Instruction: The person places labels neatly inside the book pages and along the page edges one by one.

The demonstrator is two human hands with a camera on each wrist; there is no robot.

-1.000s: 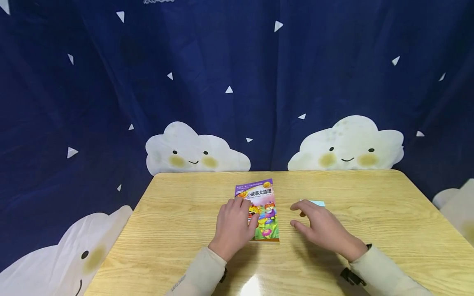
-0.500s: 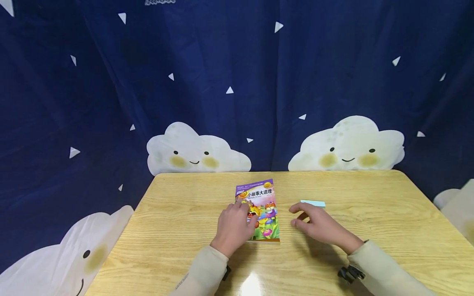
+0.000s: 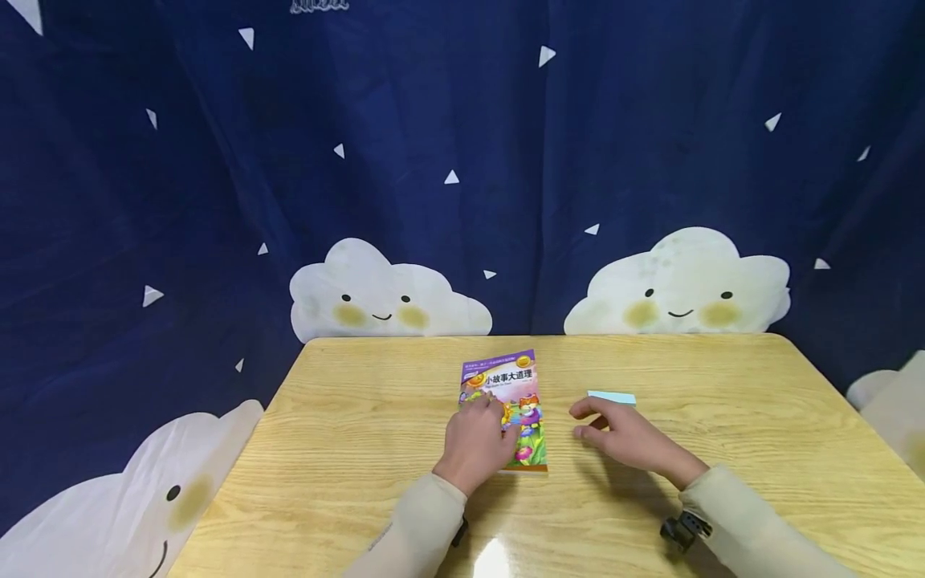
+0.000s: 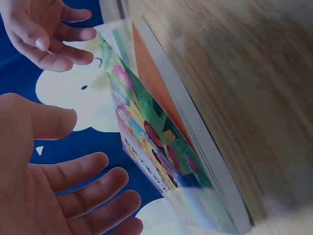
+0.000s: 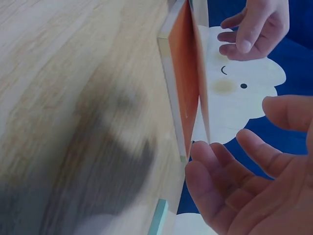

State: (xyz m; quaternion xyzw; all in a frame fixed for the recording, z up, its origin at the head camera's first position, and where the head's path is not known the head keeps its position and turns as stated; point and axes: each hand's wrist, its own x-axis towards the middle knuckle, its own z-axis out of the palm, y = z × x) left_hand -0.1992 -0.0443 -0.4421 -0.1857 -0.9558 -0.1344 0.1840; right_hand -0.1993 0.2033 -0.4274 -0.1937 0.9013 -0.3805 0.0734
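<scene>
A colourful children's paperback [image 3: 530, 409] with a purple top band lies on the table, its cover facing up. In the right wrist view, the book's cover [image 5: 201, 73] stands slightly lifted off an orange page. My left hand [image 3: 478, 443] is over the left part of the book, fingers loosely bent and holding nothing; in the left wrist view they look apart from the cover. To the right of the book is my right hand [image 3: 636, 437], its fingers relaxed, thumb apart from them, nothing between. A pale blue flat pad [image 3: 613, 396] lies just beyond the right hand, partly hidden by it.
The wooden table [image 3: 347, 425] spreads around the book and pad. A dark blue curtain [image 3: 448, 104] with white clouds and triangles hangs behind its far edge. Black straps with small devices [image 3: 685, 531] sit at the wrists.
My left hand has shifted right, further over the book. The fingers and thumb of my right hand have drawn a little closer together. The view has shifted slightly.
</scene>
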